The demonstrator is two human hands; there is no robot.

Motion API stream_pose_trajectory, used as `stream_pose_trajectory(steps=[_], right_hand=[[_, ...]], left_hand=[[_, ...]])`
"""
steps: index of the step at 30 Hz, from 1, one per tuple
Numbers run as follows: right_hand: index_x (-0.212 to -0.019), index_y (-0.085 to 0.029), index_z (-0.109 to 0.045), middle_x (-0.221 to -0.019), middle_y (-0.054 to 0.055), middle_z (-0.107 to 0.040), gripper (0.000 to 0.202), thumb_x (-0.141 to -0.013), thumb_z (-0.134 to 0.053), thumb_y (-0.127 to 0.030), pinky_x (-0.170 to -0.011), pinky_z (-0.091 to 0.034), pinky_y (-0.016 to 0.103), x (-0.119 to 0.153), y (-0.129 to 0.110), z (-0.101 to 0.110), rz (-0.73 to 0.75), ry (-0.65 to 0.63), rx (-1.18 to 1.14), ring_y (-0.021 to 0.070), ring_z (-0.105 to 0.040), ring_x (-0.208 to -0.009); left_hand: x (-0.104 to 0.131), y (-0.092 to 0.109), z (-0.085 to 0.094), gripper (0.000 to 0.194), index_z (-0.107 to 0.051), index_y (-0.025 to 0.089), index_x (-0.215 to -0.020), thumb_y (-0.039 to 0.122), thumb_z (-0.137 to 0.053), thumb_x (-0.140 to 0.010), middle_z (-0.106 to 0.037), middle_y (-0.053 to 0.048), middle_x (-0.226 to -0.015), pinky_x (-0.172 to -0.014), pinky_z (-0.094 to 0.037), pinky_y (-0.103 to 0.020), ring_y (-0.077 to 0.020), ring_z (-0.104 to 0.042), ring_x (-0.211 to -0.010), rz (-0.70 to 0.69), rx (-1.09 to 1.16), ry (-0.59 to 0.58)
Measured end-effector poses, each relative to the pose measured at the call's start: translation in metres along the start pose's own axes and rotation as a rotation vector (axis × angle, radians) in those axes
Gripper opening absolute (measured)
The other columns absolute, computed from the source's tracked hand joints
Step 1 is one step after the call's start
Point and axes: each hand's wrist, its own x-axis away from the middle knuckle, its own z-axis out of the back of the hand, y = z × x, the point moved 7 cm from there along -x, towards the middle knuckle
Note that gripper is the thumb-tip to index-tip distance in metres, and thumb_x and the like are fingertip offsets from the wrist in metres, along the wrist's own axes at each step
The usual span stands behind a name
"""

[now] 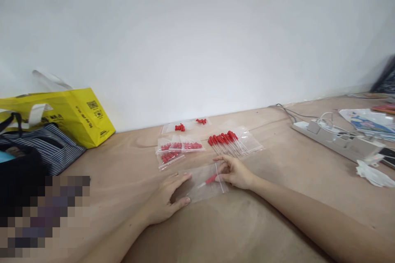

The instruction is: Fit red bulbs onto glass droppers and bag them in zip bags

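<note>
Before me a clear zip bag point(197, 193) lies flat on the table, its zip strip towards the right. Inside the bag, or seen through it, is a stick with a red end point(211, 179) and a pale shaft pointing left. My right hand point(236, 172) is closed at the zip end, thumb and fingers pinching the red end. At the bag's left edge, my left hand point(165, 197) rests with thumb and fingers apart, touching the plastic. Just beyond, several similar red-ended sticks point(224, 139) lie fanned out over more clear bags point(251, 141).
Filled bags with red pieces point(179, 146) lie behind my left hand, with two small red clusters point(180, 127) near the wall. A yellow bag point(83, 115) and a striped bag point(64, 152) stand left. A white power strip point(333, 141), cables and crumpled white tissue point(375, 174) lie right.
</note>
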Motion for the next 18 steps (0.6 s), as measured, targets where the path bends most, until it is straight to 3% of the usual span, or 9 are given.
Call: stream_pose_trajectory(steps=[3,6,9,11,14,18], right_hand=[[-0.105,-0.016,-0.052,-0.062,-0.003,-0.058,0.047,-0.061,-0.067,-0.023,-0.057,-0.043,0.023,0.0,-0.004,-0.005,0.032,0.032,0.045,0.0119,-0.055,-0.059],[-0.115,-0.017,-0.047,-0.067,-0.001,-0.061,0.047,-0.069,-0.058,-0.024,-0.055,-0.041,0.023,0.002,-0.008,-0.01,0.066,-0.039,0.078,0.0107,-0.053,-0.056],[-0.116,-0.017,-0.047,-0.071,0.0,-0.061,0.047,-0.072,-0.054,-0.028,-0.049,-0.039,0.022,-0.002,-0.009,0.003,0.062,-0.047,0.096,0.0098,-0.05,-0.051],[-0.104,-0.016,-0.055,-0.068,0.001,-0.06,0.036,-0.072,-0.054,-0.031,-0.049,-0.039,0.022,-0.012,-0.012,0.026,0.071,0.082,0.205,0.0102,-0.05,-0.051],[-0.084,-0.017,-0.062,-0.069,0.002,-0.06,0.021,-0.075,-0.05,-0.031,-0.057,-0.039,0.023,-0.034,-0.025,0.06,0.089,0.313,0.559,0.0123,-0.053,-0.061],[-0.087,-0.02,-0.066,-0.086,0.006,-0.061,0.023,-0.078,-0.046,-0.029,-0.071,-0.037,0.026,-0.071,-0.038,0.076,0.069,0.399,1.014,0.0176,-0.052,-0.084]], left_hand=[[0.001,0.001,0.001,0.05,-0.038,0.024,-0.126,0.041,-0.048,-0.079,-0.046,-0.005,-0.128,-0.098,-0.033,-0.045,-0.0256,-0.039,-0.118,-0.011,0.001,0.014],[0.001,0.003,0.001,0.048,-0.039,0.025,-0.125,0.039,-0.047,-0.08,-0.045,-0.004,-0.128,-0.098,-0.033,-0.044,-0.024,-0.041,-0.117,-0.026,0.009,0.025],[0.001,0.0,-0.001,0.048,-0.039,0.024,-0.125,0.039,-0.047,-0.08,-0.045,-0.005,-0.129,-0.097,-0.034,-0.044,-0.0239,-0.041,-0.117,-0.024,0.006,0.037],[0.001,-0.003,-0.002,0.048,-0.04,0.024,-0.124,0.041,-0.047,-0.08,-0.046,-0.006,-0.128,-0.096,-0.035,-0.044,-0.0241,-0.041,-0.116,-0.022,0.002,0.047],[0.003,-0.007,-0.004,0.047,-0.042,0.024,-0.123,0.042,-0.047,-0.08,-0.049,-0.006,-0.125,-0.096,-0.036,-0.042,-0.0233,-0.043,-0.115,-0.042,0.009,0.073],[0.006,-0.011,-0.005,0.045,-0.041,0.027,-0.124,0.041,-0.045,-0.082,-0.046,-0.004,-0.127,-0.096,-0.036,-0.041,-0.0222,-0.041,-0.117,-0.041,0.037,0.12]])
